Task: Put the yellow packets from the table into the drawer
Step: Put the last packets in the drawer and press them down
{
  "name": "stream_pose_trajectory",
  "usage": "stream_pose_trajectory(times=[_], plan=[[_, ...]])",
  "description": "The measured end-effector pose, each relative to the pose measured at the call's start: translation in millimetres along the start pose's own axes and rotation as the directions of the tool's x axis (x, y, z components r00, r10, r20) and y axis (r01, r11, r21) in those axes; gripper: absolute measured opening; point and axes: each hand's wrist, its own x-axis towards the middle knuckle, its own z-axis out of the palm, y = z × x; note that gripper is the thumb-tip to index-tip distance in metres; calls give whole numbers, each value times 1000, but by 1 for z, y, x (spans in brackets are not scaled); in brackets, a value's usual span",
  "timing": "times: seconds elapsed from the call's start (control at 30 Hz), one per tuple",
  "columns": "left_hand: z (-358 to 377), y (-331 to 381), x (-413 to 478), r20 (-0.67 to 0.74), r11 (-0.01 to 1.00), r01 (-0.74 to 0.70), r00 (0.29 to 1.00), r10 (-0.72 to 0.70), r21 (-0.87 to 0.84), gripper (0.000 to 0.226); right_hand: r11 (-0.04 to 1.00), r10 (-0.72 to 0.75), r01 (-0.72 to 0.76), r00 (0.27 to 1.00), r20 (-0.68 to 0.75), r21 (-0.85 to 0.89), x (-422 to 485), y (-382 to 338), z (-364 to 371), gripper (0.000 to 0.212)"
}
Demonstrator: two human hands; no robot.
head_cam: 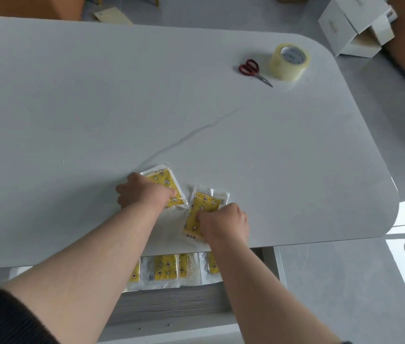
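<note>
Two flat yellow plastic packets, printed with stars and moons, are gathered from the white counter [196, 108] close to its near edge. The left packet [169, 184] is covered along its left side by the left hand [144, 192], whose fingers are curled down over it in a grasp. The right packet [200, 209] lies just beside it without touching, and is pinched at its right side by the right hand [223, 222], fingers bent onto the wrapper. Both packets lie flat on the counter, not yet lifted.

Below the near edge the open white drawer [176, 330] is seen, with a row of matching stored packets [165, 268] already laid inside. Red-handled scissors [252, 70] and a roll of clear packing tape [289, 61] are set near the far right corner, well apart from the work.

The step in hand is judged to be the pickup of the only two packets seen on the counter, so the task appears nearly done. For the next move, each thin, slippery wrapper would need to be gripped firmly, lifted clear, drawn back over the near edge and lowered into free space in the drawer.
</note>
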Motion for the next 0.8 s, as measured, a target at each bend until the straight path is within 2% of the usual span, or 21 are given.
stream_pose_trajectory(times=[0.17, 0.27, 0.33, 0.43, 0.63, 0.73, 0.8], plan=[[-7, -8, 5, 25, 977, -164, 985, 169, -133, 67, 977, -42, 37, 999, 19, 212, 6, 7, -8, 24], [-17, -19, 12, 19, 926, -226, 970, 243, -304, 67, 913, -45, 15, 997, 66, 407, 9, 8, -14, 23], [-24, -29, 17, 52, 902, -201, 970, 238, -383, 58, 858, -53, -14, 992, 116, 513, 7, 9, -16, 11], [-37, -45, 24, 165, 850, -100, 963, 214, -518, 46, 784, -93, -39, 979, 180, 620, 1, 8, -17, 13], [-74, -82, 22, 278, 708, 16, 926, 256, -706, 33, 718, -121, -66, 969, 217, 693, -19, 4, -10, 13], [-96, -104, 13, 325, 674, 46, 899, 294, -737, 33, 705, -153, -66, 958, 242, 706, -37, 3, -4, 18], [-110, -121, 9, 362, 685, 70, 885, 293, -725, 42, 698, -166, -73, 951, 260, 712, -49, 4, 2, 21]])
